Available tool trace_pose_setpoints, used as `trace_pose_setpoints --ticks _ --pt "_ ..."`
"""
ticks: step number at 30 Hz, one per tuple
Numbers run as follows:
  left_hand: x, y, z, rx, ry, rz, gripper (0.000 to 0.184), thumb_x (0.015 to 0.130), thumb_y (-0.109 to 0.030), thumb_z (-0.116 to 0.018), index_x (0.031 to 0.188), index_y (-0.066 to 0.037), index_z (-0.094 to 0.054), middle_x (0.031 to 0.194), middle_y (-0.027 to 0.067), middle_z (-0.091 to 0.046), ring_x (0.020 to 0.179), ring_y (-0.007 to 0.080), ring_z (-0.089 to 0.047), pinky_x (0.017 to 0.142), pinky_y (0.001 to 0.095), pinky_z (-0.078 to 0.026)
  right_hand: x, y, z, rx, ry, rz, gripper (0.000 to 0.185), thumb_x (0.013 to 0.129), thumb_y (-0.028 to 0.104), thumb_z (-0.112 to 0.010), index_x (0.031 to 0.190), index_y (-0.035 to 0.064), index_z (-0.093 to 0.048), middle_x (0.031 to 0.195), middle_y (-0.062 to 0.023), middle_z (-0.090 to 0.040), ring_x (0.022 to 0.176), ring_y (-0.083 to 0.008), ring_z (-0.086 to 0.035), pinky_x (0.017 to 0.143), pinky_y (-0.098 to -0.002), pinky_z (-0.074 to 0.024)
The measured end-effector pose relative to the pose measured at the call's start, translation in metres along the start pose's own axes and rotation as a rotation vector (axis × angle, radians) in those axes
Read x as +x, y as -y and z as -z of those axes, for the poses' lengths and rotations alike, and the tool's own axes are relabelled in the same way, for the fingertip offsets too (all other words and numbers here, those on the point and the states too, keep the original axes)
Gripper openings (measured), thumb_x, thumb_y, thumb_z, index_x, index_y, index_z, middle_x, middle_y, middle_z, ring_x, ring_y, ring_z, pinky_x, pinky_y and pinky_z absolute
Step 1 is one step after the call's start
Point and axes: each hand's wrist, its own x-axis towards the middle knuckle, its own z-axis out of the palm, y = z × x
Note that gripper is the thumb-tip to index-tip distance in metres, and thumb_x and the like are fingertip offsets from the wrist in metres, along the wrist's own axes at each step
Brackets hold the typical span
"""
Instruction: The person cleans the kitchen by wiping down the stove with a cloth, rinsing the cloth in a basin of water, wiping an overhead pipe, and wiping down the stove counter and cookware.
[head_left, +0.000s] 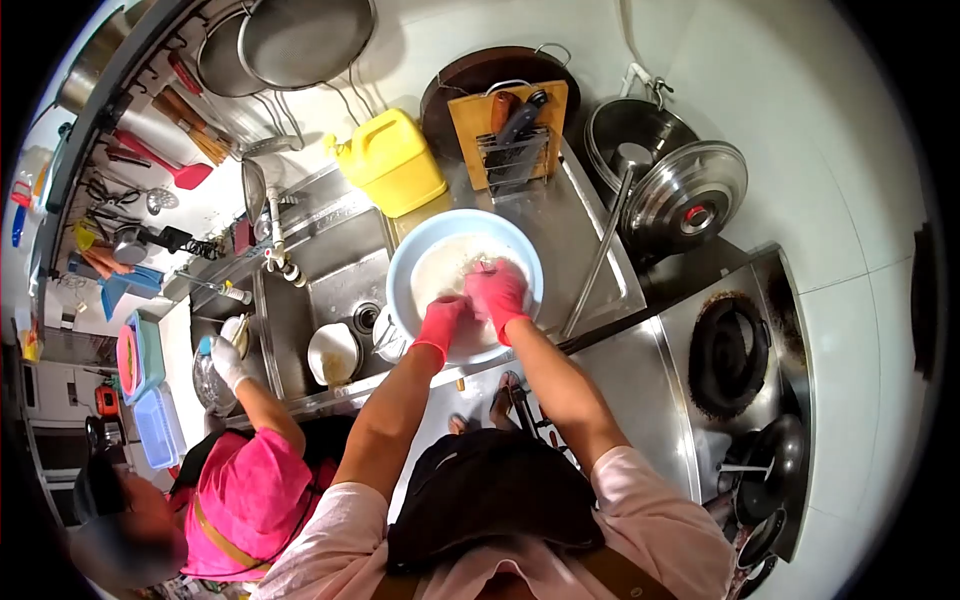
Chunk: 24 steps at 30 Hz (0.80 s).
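Observation:
A light blue basin [400, 270] holds cloudy whitish water [440, 268] and stands at the edge of the steel sink unit. Both my hands wear pink gloves and are inside the basin. My left hand [443, 325] is low in the basin, its fingers bent down toward the water; what they hold, if anything, is hidden. To its right and slightly higher, my right hand [497, 292] has its fingers curled together at some pale, foamy matter that I cannot make out.
A yellow jug [392, 165] and a knife rack [515, 155] stand behind the basin. White bowls [334, 354] sit in the sink at left. A co-worker in pink [245, 490] works there with gloved hands. Pots and a stove [730, 355] are at right.

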Motion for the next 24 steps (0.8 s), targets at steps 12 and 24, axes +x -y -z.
trace_pose_setpoints --ticks 12,24 --pt "0.010 -0.015 -0.019 -0.057 -0.138 0.184 0.061 0.097 -0.053 -0.061 0.134 -0.005 -0.054 0.112 0.0105 -0.070 0.095 0.0234 -0.069 0.075 0.0429 -0.059 0.107 -0.093 -0.018 -0.048 0.549 0.303 0.024 0.101 0.023 -0.056 0.112 0.0065 -0.069 0.101 -0.0151 -0.071 0.091 -0.0278 -0.070 0.078 -0.0380 -0.0567" --pt "0.000 -0.028 0.015 -0.323 -0.274 0.144 0.021 0.091 -0.009 -0.062 0.110 -0.003 -0.065 0.090 0.0105 -0.069 0.068 0.0272 -0.067 0.056 0.0417 -0.057 0.093 -0.049 0.005 -0.255 0.065 0.262 0.024 0.095 0.020 -0.059 0.105 0.0013 -0.071 0.101 -0.0164 -0.073 0.094 -0.0288 -0.070 0.084 -0.0399 -0.0550"
